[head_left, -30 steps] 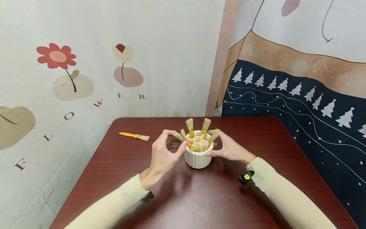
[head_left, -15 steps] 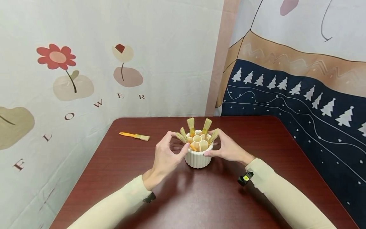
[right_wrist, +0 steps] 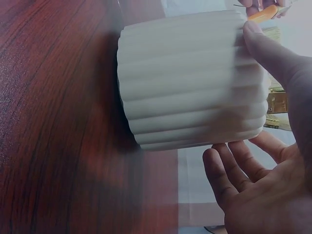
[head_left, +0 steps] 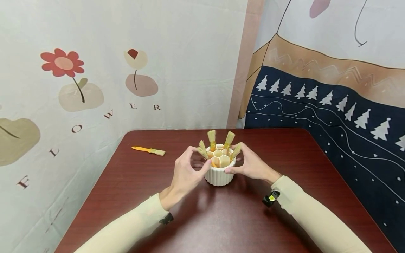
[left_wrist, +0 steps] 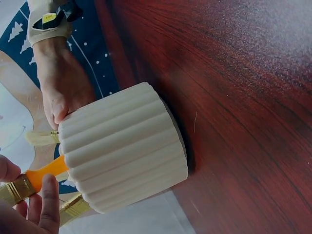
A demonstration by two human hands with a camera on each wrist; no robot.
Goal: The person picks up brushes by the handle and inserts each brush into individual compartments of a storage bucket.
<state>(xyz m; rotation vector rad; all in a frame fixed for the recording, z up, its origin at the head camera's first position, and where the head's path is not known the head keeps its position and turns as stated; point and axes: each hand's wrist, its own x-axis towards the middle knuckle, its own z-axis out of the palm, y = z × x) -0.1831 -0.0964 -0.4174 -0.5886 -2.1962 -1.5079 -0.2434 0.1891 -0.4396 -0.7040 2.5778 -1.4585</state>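
Note:
A white ribbed round holder (head_left: pixel 219 177) stands upright on the table, with petal-shaped compartments around a round middle one. My left hand (head_left: pixel 186 169) pinches a paintbrush at its left rim. In the left wrist view that paintbrush (left_wrist: pixel 48 171) has its orange handle inside the rim, and its bristles are out of frame. My right hand (head_left: pixel 257 164) grips the holder's right side, thumb (right_wrist: pixel 253 29) at the near rim and fingers around the far side. Several other paintbrushes (head_left: pixel 211 137) stand in the compartments, bristles up. Their lower handles are hidden.
Another paintbrush (head_left: pixel 148 150) with an orange handle lies flat on the dark red table (head_left: pixel 227 218), left of the holder. Printed cloths (head_left: pixel 190 70) hang behind the table and along its right side.
My left hand has moved slightly right and down with the paintbrush, so its handle sits lower in the holder. My right hand stays at the rim with hardly any movement.

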